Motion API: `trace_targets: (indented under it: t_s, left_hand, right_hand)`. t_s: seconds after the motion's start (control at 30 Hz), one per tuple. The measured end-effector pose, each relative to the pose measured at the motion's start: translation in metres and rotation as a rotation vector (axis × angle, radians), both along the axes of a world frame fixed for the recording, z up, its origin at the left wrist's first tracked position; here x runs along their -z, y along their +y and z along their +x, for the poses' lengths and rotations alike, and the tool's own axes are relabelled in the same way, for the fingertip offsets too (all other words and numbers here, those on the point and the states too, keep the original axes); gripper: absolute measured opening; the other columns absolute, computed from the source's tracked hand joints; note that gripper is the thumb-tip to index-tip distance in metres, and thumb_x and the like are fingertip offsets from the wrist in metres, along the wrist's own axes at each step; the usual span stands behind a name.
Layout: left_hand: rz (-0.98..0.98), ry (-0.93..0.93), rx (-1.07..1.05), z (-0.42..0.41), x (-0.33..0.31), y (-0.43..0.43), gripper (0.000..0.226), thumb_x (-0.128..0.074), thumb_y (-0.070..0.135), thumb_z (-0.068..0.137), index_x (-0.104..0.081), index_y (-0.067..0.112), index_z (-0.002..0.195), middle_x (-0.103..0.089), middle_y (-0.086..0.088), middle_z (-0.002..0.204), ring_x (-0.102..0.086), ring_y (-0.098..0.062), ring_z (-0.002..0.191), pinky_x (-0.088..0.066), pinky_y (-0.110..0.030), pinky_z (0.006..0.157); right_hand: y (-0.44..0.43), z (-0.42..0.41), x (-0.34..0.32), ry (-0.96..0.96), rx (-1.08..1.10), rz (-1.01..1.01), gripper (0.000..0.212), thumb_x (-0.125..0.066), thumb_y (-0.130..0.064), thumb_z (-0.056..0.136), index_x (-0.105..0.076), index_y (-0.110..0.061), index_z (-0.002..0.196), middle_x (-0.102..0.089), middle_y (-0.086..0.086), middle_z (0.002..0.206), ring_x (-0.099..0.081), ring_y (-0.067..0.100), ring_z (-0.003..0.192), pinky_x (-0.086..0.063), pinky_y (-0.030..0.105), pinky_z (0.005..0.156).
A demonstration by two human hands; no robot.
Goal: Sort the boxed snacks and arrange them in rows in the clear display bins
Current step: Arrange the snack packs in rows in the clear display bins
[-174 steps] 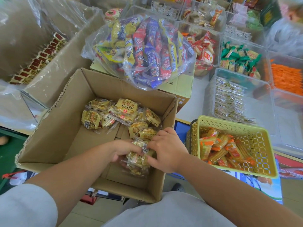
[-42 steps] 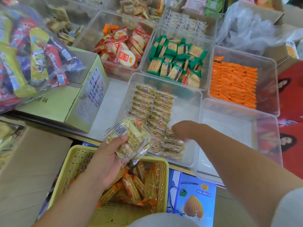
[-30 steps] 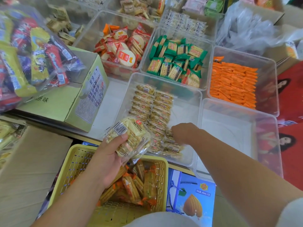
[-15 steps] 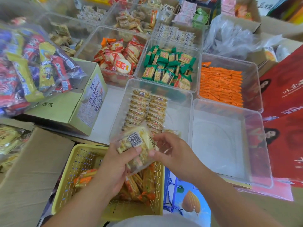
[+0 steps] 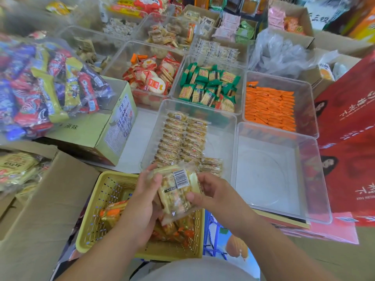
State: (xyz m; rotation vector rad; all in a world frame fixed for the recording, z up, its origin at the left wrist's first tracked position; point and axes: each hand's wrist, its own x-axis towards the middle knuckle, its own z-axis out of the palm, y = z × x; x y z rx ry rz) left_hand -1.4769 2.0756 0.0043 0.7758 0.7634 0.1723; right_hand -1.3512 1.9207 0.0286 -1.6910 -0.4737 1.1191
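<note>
1. The left hand [image 5: 142, 201] grips a bundle of clear-wrapped snack packets [image 5: 178, 191] from its 9 o'clock side, with the thumb on the top face and the fingers curled underneath.
2. The right hand [image 5: 215, 196] holds the same bundle from 3 o'clock, with the thumb pressed on the lower front edge and the fingers wrapped behind.
3. The bundle sits low in the middle of the view, barcode label up. It is held over the far rim of a yellow mesh basket [image 5: 97, 220], just short of the nearest clear display bin.
4. That clear display bin [image 5: 223, 126], at 12 o'clock from the hands, has two neat rows of matching packets [image 5: 182, 138] running away from the person. A few more packets [image 5: 211, 166] lie at the near end, at 3 o'clock of the rows.
5. The basket holds orange-wrapped snacks [image 5: 113, 212], partly hidden by the left forearm.
6. At 2 o'clock from the hands, a second clear bin [image 5: 263, 169] stands against the first.
7. Farther back there are three more bins:
   - one with orange packets in rows [image 5: 269, 106] at 1 o'clock;
   - one with green-wrapped crackers [image 5: 207, 84] at 12 o'clock;
   - one with red-and-white round crackers [image 5: 150, 78] at 11 o'clock.
8. At 9 o'clock, an open cardboard box [image 5: 46, 199] contains yellow packets.
9. At 10 o'clock, a plastic bag of colourful snack sticks [image 5: 46, 82] rests on a pale green carton [image 5: 97, 132].
10. Red gift boxes [image 5: 349, 118] line the 3 o'clock edge.
</note>
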Motion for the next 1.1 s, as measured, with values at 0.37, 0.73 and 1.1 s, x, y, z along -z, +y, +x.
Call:
trace_targets:
  t_s: [0.37, 0.73, 1.1]
  left_hand:
    - [-0.018, 0.058, -0.108, -0.001, 0.011, 0.006, 0.042, -0.073, 0.026, 0.083, -0.062, 0.031, 0.123, -0.077, -0.011, 0.118, -0.075, -0.033, 0.105, -0.060, -0.058, 0.083]
    - [-0.026, 0.076, -0.018, 0.012, 0.011, 0.000, 0.055, -0.074, 0.033, 0.077, -0.060, 0.035, 0.130, -0.078, -0.009, 0.116, -0.076, -0.032, 0.102, -0.060, -0.058, 0.084]
    - [0.196, 0.170, 0.123, 0.040, 0.018, -0.002, 0.024, -0.068, 0.025, 0.097, -0.067, 0.049, 0.095, -0.080, -0.001, 0.104, -0.079, -0.023, 0.093, -0.063, -0.040, 0.072]
  right_hand:
    - [-0.011, 0.010, -0.010, -0.737, 0.101, 0.192, 0.050, -0.080, 0.003, 0.077, -0.055, -0.037, 0.093, -0.054, -0.013, 0.118, -0.056, 0.011, 0.117, -0.051, 0.018, 0.086]
    - [-0.018, 0.015, 0.006, -1.167, -0.102, 0.006, 0.048, -0.087, -0.015, 0.070, -0.070, -0.021, 0.114, -0.067, -0.006, 0.118, -0.059, 0.018, 0.116, -0.050, 0.032, 0.094]
    - [-0.007, 0.024, 0.021, -0.736, 0.056, -0.245, 0.033, -0.061, -0.041, 0.093, -0.048, -0.038, 0.123, -0.068, -0.011, 0.082, -0.055, 0.006, 0.053, -0.037, 0.021, 0.050]
